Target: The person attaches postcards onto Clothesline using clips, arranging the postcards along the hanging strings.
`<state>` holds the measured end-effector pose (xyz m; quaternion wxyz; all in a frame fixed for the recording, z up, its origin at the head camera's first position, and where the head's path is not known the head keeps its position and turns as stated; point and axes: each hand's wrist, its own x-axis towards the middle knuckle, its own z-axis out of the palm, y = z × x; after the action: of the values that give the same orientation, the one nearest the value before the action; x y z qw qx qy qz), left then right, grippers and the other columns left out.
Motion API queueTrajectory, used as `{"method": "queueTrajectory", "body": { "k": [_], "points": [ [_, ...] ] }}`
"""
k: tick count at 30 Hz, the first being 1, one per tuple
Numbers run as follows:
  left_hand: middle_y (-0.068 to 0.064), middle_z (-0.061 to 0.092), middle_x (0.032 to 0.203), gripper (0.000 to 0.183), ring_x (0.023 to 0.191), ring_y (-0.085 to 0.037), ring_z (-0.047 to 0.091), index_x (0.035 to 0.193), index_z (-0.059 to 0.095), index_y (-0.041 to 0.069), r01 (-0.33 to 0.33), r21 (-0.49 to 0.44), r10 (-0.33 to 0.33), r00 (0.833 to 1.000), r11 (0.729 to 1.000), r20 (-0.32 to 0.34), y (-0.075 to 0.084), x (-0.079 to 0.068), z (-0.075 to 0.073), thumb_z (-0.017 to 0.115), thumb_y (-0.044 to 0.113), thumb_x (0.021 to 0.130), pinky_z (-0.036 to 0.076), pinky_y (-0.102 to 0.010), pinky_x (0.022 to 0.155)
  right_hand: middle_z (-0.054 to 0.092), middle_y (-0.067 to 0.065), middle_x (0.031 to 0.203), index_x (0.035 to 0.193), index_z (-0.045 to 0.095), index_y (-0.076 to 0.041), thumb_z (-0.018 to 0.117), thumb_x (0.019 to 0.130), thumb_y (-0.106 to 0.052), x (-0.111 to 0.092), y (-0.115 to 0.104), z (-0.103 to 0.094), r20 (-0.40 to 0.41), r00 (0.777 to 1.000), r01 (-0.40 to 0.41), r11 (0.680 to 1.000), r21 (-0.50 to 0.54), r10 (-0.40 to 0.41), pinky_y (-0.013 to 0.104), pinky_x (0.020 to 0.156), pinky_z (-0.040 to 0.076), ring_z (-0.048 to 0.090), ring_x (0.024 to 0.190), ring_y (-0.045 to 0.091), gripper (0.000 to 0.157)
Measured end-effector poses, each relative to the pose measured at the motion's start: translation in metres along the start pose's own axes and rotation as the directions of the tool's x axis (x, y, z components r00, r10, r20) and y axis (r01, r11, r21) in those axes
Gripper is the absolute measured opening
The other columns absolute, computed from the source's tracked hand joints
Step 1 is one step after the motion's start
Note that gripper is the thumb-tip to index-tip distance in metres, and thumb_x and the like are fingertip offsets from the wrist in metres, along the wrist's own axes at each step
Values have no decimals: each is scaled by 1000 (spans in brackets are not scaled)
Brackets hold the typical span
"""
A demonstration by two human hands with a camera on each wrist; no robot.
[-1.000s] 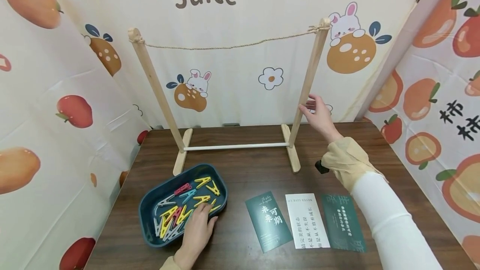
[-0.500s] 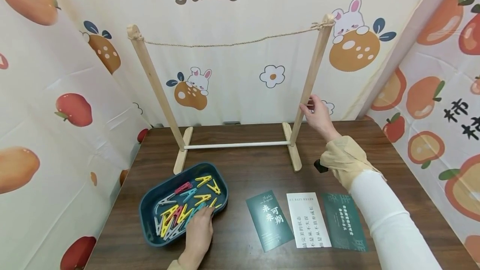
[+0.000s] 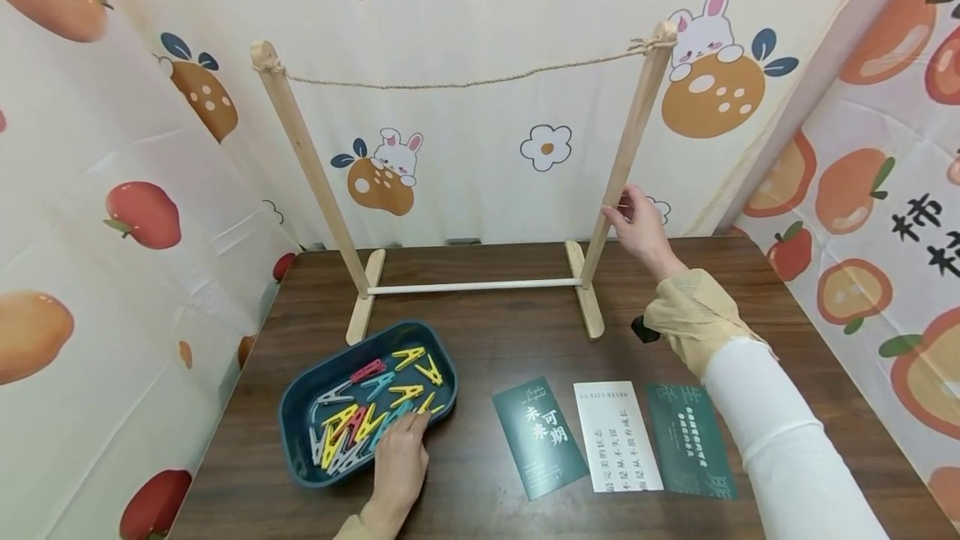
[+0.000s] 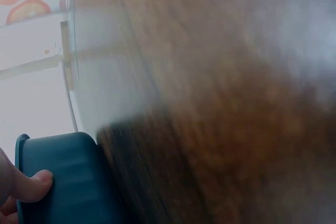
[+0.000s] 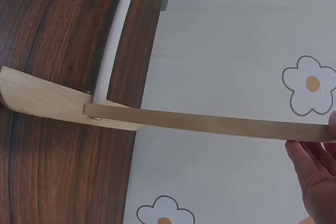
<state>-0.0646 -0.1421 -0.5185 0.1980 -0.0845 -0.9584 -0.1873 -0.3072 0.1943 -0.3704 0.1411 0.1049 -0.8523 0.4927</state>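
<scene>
My left hand [image 3: 401, 458] holds the near right rim of a dark blue plastic tray [image 3: 300, 473]. In the left wrist view the thumb [image 4: 38, 184] presses the tray's outer wall, with the other fingers over the rim. Inside lie several clothespins [image 3: 367, 369] in yellow, red, blue and grey. My right hand [image 3: 641, 227] grips the right post [image 3: 637, 119] of a wooden stand below its middle. The right wrist view shows thumb and fingers on either side of that post. A thin twine [image 3: 450, 86] runs between the tops of both posts, with nothing hanging on it.
Three cards lie on the brown table [image 3: 480, 357]: a green card [image 3: 540, 440], a white card [image 3: 617, 440] and a darker green card [image 3: 692, 440]. The stand's left post [image 3: 311, 165] and white crossbar [image 3: 472, 286] are behind the tray. A fruit-print curtain [image 3: 472, 182] backs the table.
The left hand's fingers have closed in slightly at the tray's rim, while the right hand keeps its grip on the post. The head view has tilted a little.
</scene>
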Motion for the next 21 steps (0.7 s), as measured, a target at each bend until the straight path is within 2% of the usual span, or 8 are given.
{"method": "queueTrajectory", "body": {
  "k": [4,11,21],
  "points": [
    [-6,63,77,34,73,-22,60,82,68,2,-20,-14,20,1000,1000,-7,0,2,-1,57,-21,59,49,-38,65,51,29,108,113,42,10,51,88,-3,1,0,0,13,1000,1,1000,-12,-1,43,86,42,52,102,37,30],
    [-6,64,79,34,75,-22,61,82,69,1,-36,-30,37,999,999,26,3,6,-2,58,-22,59,49,-39,68,49,30,110,117,40,8,50,89,-4,1,-3,-3,45,999,-23,999,-41,24,45,87,41,50,105,39,32],
    [-5,64,78,35,75,-19,61,83,69,2,-127,-50,129,990,991,48,12,15,0,58,-21,59,49,-37,68,50,32,110,116,40,8,51,89,-4,1,-5,-6,66,997,-31,999,-43,34,45,85,42,49,105,40,32]
  ]
}}
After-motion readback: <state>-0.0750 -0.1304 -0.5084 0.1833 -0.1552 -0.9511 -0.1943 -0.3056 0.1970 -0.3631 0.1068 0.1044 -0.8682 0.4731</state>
